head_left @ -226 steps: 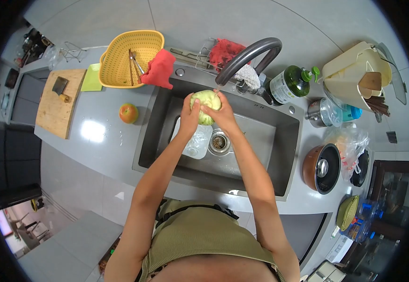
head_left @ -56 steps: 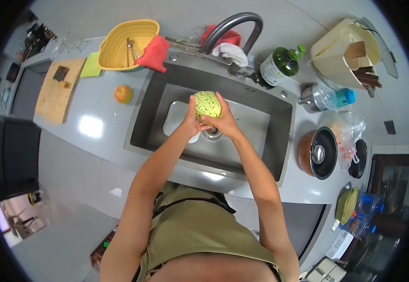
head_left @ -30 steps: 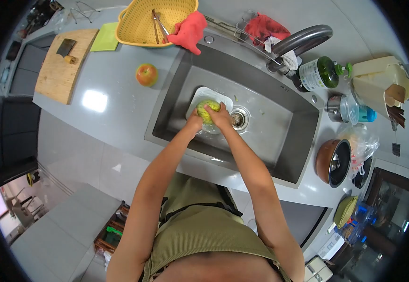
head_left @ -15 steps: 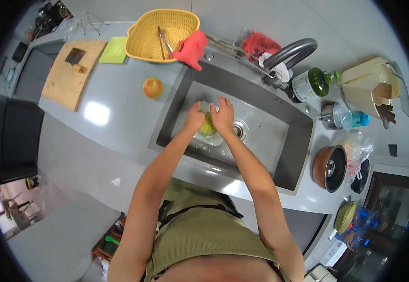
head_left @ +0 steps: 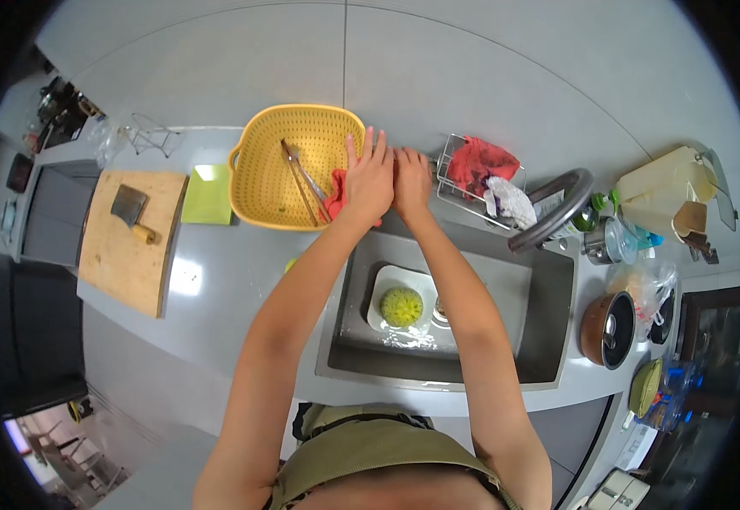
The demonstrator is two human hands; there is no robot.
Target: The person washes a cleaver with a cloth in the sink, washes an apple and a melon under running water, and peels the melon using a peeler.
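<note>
My left hand (head_left: 368,180) is at the right rim of the yellow basket (head_left: 255,136), fingers stretched and thumb apart. It lies over part of a red cloth (head_left: 337,202) that hangs at that rim. Close beside it, behind the sink, is my right hand (head_left: 412,177), its fingers looking curled; whatever is under them is hidden. Below my forearms, a round yellow-green scrubber-like ball (head_left: 401,307) rests on a white dish (head_left: 384,282) in the grey sink (head_left: 540,340). My left forearm hides most of the apple (head_left: 290,265) on the counter.
Long utensils (head_left: 302,183) lie in the basket. On the left are a green board (head_left: 207,195) and a cutting board (head_left: 111,263) with a cleaver (head_left: 130,206). A wire rack (head_left: 476,197) with cloths, the curved faucet (head_left: 574,191) and a brown pot (head_left: 595,331) stand to the right.
Both hands have left the ball in the sink and moved up to the basket's right side and red cloth. The ball stays on the dish. The view has shifted upward.
</note>
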